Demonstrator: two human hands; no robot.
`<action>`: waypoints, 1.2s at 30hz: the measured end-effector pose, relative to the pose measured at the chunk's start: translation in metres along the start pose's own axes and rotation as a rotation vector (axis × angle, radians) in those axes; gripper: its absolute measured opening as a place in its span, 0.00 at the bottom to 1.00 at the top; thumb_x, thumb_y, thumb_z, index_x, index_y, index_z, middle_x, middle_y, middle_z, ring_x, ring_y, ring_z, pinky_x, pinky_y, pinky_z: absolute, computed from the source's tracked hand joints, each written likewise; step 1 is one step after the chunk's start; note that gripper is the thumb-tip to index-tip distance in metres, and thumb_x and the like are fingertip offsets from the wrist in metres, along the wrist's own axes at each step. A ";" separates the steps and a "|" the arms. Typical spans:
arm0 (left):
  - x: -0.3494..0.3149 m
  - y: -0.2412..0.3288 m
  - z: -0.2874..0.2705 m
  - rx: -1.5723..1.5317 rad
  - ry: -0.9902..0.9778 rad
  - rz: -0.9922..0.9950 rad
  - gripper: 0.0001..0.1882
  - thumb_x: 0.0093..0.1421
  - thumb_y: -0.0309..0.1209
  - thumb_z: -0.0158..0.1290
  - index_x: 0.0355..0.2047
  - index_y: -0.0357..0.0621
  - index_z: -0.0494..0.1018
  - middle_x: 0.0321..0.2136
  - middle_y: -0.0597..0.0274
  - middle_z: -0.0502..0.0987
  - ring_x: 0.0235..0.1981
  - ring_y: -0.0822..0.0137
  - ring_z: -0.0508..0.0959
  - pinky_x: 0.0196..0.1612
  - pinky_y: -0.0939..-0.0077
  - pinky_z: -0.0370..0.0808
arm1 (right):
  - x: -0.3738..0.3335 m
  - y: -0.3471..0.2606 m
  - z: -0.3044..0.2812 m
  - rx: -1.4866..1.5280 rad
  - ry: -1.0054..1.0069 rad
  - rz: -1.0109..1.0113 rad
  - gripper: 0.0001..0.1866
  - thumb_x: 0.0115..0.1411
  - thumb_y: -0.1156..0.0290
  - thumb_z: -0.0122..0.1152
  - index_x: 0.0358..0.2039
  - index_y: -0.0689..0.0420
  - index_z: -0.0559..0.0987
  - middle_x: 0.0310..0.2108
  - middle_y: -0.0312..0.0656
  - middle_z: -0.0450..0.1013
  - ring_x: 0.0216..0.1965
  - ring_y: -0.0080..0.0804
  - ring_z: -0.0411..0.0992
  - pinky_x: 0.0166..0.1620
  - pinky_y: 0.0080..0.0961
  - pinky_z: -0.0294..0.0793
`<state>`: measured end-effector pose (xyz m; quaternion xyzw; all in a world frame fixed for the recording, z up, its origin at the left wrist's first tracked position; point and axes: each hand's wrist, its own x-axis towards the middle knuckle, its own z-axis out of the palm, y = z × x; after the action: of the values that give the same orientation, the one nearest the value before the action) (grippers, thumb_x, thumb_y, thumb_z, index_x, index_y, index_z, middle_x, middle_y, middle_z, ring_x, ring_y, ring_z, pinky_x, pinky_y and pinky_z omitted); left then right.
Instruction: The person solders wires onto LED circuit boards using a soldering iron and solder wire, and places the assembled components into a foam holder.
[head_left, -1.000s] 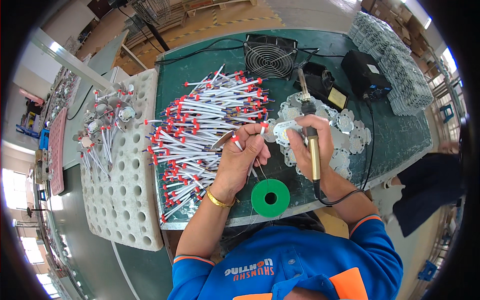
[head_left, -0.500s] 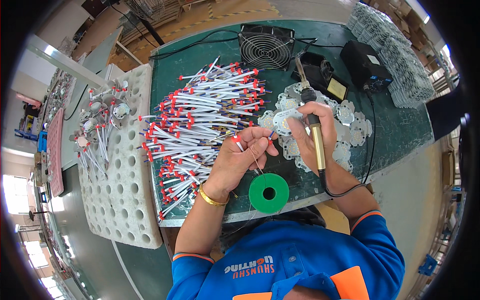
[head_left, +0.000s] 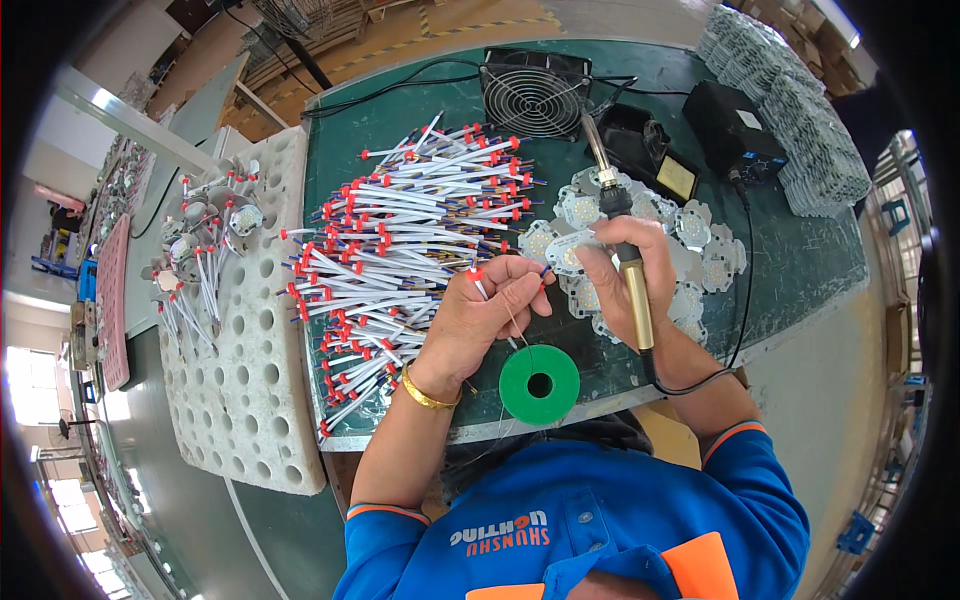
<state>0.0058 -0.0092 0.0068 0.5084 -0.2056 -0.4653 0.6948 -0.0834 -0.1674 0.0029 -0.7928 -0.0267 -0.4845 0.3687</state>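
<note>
My right hand (head_left: 645, 270) is closed round a soldering iron (head_left: 636, 305) with a brass-coloured handle, its tip pointing away from me. At the thumb and fingertips of that hand is a small, pale LED circuit board (head_left: 568, 252), tilted. My left hand (head_left: 485, 310) pinches a white-sleeved wire lead (head_left: 476, 278) with a red collar; a blue wire end (head_left: 546, 271) shows at the fingertips, short of the board. Thin solder wire (head_left: 516, 322) also runs through this hand, from a green solder spool (head_left: 517, 375) at the table's near edge.
A wide heap of white wire leads (head_left: 410, 240) with red collars lies left. Several LED boards (head_left: 690, 228) lie beyond my right hand. At the back are a fan (head_left: 535, 92), an iron stand (head_left: 630, 140), a black control box (head_left: 735, 130) and stacked boards (head_left: 785, 110). A holed foam block (head_left: 220, 400) carries finished-looking assemblies.
The circuit board at my right fingertips has tilted flatter and dropped slightly. The iron's tip has swung a little left. My left hand is almost still.
</note>
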 end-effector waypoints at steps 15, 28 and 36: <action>0.004 -0.003 0.003 -0.001 0.073 0.068 0.07 0.59 0.30 0.49 0.35 0.40 0.71 0.20 0.68 0.72 0.16 0.83 0.62 0.18 0.90 0.54 | 0.006 -0.003 -0.002 -0.011 -0.096 -0.178 0.15 0.45 0.83 0.59 0.34 0.57 0.69 0.18 0.39 0.65 0.16 0.33 0.65 0.20 0.26 0.64; -0.004 -0.004 0.019 0.342 0.268 0.282 0.10 0.57 0.28 0.52 0.37 0.36 0.71 0.23 0.66 0.74 0.23 0.81 0.70 0.24 0.89 0.64 | 0.006 -0.011 -0.001 0.003 -0.088 0.014 0.14 0.48 0.82 0.61 0.34 0.58 0.69 0.27 0.42 0.71 0.22 0.32 0.70 0.25 0.23 0.68; -0.001 -0.006 0.015 0.350 0.250 0.245 0.07 0.54 0.24 0.54 0.32 0.34 0.72 0.22 0.67 0.73 0.23 0.80 0.71 0.26 0.88 0.67 | 0.002 -0.011 -0.003 0.016 -0.125 0.093 0.17 0.46 0.80 0.64 0.36 0.57 0.69 0.27 0.42 0.71 0.23 0.30 0.67 0.27 0.23 0.64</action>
<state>-0.0090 -0.0163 0.0080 0.6457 -0.2556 -0.2686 0.6675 -0.0890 -0.1619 0.0116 -0.8189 -0.0165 -0.4164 0.3946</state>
